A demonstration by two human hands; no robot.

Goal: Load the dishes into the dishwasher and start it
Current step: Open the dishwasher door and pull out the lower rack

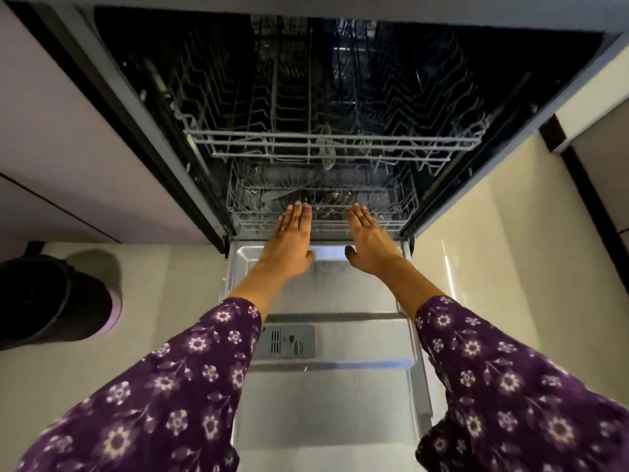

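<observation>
The dishwasher stands open with its steel door (340, 396) folded down flat toward me. Inside, the upper wire rack (326, 144) sits slightly pulled out and looks bare. Below it the lower wire rack (391, 212) is pushed in; I cannot tell what lies in it. My left hand (289, 240) and my right hand (367, 243) reach forward, palms down and fingers spread, fingertips at the lower rack's front rim. Neither hand holds anything. No dishes are in view.
A detergent dispenser (289, 340) is set into the door's inner face. A dark round bin (51, 301) stands on the floor at the left. Pale cabinet fronts (68, 148) flank the dishwasher, and cream floor tiles (493, 250) lie on both sides.
</observation>
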